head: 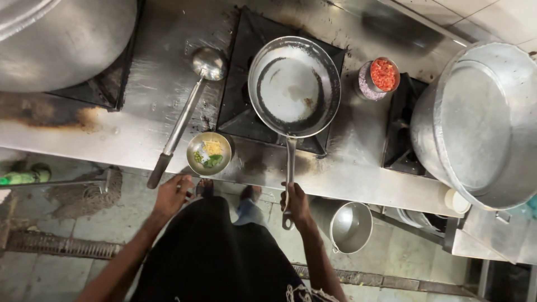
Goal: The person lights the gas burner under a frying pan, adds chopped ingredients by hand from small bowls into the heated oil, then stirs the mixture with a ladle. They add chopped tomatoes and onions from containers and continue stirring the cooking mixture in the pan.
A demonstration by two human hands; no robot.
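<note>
**Steel cooktop, one pan on the burner**

A scorched stainless-steel counter [140, 140] runs across the kitchen, with black burner wells set into it. On the middle burner sits an empty frying pan [293, 85], its long handle pointing towards the person. The right hand [295, 204] has its fingers closed around that handle near its end. The left hand [173, 194] hangs at the counter's edge, fingers loosely curled, holding nothing; it is just below a small steel bowl [208, 152] of chopped yellow and green bits. A long ladle [187, 109] lies beside the bowl. Two stacked bowls [379, 78], the upper one holding chopped red pieces, stand right of the pan.
</note>
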